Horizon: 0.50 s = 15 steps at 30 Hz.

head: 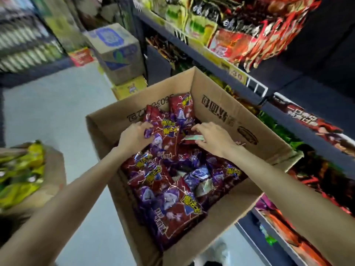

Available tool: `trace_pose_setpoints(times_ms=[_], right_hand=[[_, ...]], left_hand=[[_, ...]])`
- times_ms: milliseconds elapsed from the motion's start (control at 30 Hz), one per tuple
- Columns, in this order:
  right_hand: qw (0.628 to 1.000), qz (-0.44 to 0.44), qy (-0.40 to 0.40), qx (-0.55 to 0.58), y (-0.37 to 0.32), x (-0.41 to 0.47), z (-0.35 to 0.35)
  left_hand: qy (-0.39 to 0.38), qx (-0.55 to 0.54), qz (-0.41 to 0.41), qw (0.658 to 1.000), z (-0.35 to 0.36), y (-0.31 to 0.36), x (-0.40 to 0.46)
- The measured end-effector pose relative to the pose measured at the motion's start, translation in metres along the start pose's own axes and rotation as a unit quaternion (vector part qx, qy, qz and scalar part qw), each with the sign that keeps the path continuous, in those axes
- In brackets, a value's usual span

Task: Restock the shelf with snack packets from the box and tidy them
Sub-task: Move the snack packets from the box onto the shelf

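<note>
**Packets being gathered from the box**

Both hands are reached down into the open box, which stands just beside the shelf on the right. The box is well filled with red-and-purple packets, heaped loosely and lying at all angles.

The left hand is closed on an upright packet near the far end of the box; its fingers are curled round the packet's left edge, and the foil is seen to be crumpled under them. The right hand is laid over the heap just to the right of that packet, with fingers bent downward onto the packets. Whether anything is actually pinched by it cannot be told, since the fingertips are hidden among the foil.

The step in hand is judged to be the pick-up: a batch is being collected from the box, and nothing has yet been lifted clear of it. The shelf tiers beside the box are seen to be stocked with other packets, much blurred.

For the next move, a firm hold on several packets would be needed, since the foil is likely to be slippery. The batch would then have to be raised over the box wall and carried right to the shelf, where the packets would be stood up and faced forward in a row.
</note>
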State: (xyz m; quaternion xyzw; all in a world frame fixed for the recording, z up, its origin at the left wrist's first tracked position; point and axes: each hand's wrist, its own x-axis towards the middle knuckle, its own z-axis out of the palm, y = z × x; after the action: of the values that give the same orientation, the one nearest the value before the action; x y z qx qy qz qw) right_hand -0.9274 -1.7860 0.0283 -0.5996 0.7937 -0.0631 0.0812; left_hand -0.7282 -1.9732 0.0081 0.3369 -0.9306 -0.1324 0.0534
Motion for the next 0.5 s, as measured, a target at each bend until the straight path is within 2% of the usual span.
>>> trace_pose_setpoints(times_ms=[133, 233, 500], right_hand=[[0.999, -0.043, -0.019, 0.002, -0.009, 0.05, 0.019], [0.997, -0.058, -0.031, 0.026, -0.018, 0.083, 0.034], [0.997, -0.029, -0.078, 0.009, -0.032, 0.122, 0.083]], left_hand=[[0.003, -0.032, -0.048, 0.998, 0.013, -0.014, 0.028], [0.008, -0.081, -0.051, 0.995, 0.02, -0.017, 0.048], [0.031, -0.115, -0.089, 0.989, 0.044, -0.011, 0.077]])
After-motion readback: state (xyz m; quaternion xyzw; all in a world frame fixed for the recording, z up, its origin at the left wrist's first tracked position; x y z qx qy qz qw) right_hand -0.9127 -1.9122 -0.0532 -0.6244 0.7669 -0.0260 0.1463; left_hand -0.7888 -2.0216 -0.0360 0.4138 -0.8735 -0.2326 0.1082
